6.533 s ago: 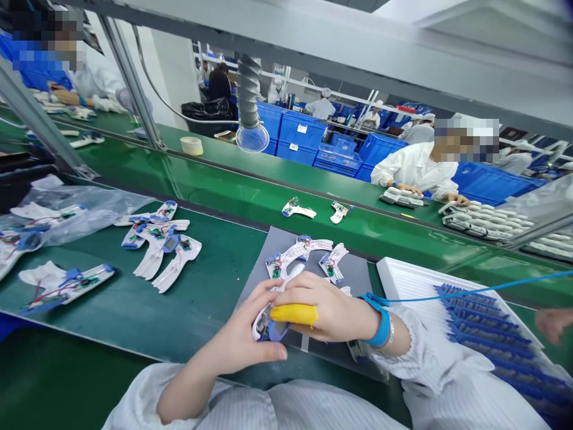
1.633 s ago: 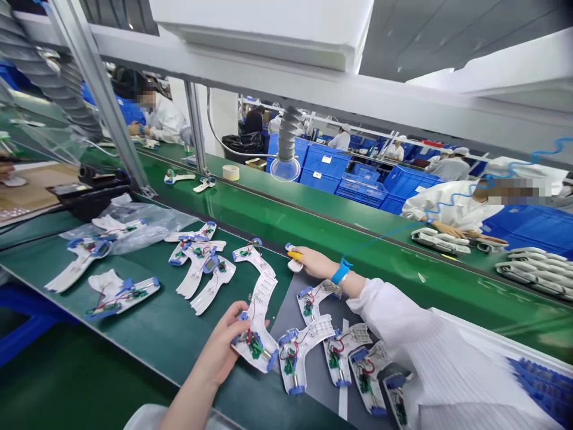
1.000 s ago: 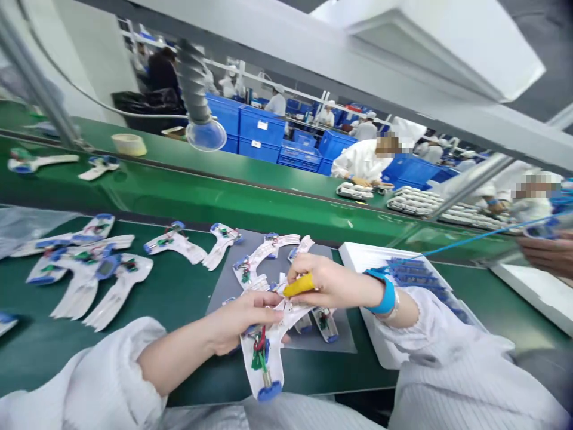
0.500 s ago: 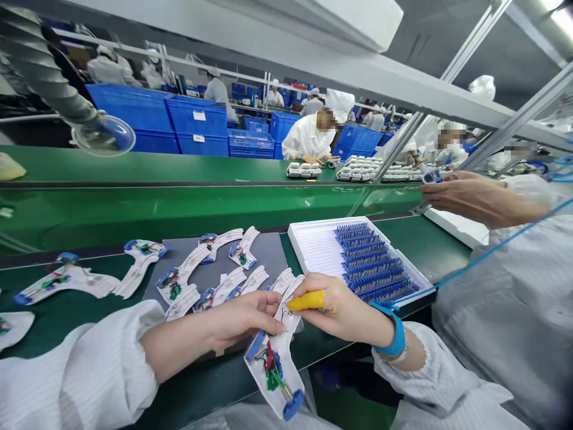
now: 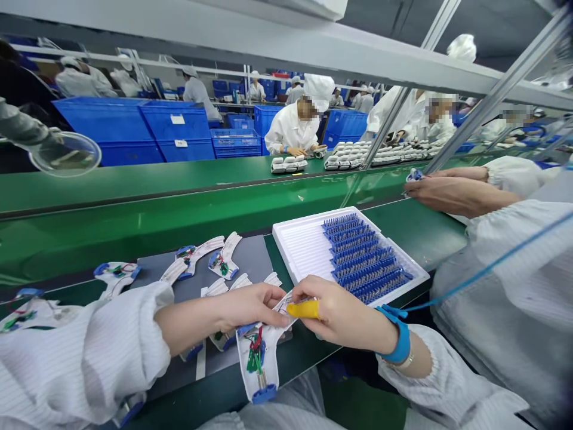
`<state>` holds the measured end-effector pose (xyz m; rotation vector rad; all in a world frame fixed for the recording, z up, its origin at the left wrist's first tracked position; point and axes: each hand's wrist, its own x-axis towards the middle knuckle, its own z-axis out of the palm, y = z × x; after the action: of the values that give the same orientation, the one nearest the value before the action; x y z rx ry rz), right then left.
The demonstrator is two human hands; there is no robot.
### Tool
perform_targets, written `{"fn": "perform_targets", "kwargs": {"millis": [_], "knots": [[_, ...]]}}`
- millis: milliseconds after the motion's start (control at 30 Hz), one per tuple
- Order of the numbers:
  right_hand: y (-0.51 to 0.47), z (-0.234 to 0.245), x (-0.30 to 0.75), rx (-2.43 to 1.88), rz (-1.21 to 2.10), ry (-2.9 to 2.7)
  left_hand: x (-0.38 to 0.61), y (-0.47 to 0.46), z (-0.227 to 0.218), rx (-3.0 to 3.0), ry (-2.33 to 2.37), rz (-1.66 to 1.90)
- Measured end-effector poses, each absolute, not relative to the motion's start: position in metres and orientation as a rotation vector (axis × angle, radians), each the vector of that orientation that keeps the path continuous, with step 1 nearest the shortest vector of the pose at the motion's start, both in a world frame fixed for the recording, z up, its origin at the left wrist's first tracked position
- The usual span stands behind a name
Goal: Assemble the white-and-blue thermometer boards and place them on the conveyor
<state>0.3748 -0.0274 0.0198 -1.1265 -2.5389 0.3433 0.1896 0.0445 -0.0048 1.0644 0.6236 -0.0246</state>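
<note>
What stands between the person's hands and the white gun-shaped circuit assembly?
Nothing visible does: the left hand and the right hand both grasp the white gun-shaped circuit assembly, the right with a yellow finger cot against it.

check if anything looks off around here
The left sleeve lies over several boards, hiding most of them, and a blue end pokes out beneath it. That looks odd because the sleeve could snag their wires. The held board and tray look fine.
</note>
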Motion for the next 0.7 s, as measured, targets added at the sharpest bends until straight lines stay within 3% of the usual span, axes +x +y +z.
{"fn": "perform_targets", "kwargs": {"millis": [167,333,433,600,700], "knots": [[-0.023,0.023,0.377,-1.103,0.101,-2.653,0.187,0.057,-0.008,1.134,0.613,-0.056],[-0.004,0.018,0.374,-1.149,0.251,-2.639,0.160,0.075,0.007,1.199,0.629,-0.001],[0.001,0.010,0.367,-1.126,0.254,-2.412,0.134,0.070,0.012,0.953,0.722,0.246],[0.023,-0.006,0.358,-1.024,0.378,-2.354,0.113,0.032,-0.014,0.631,0.992,0.443],[0.062,-0.005,0.379,-1.474,0.228,-2.387,0.109,0.019,-0.036,0.573,1.206,0.601]]}}
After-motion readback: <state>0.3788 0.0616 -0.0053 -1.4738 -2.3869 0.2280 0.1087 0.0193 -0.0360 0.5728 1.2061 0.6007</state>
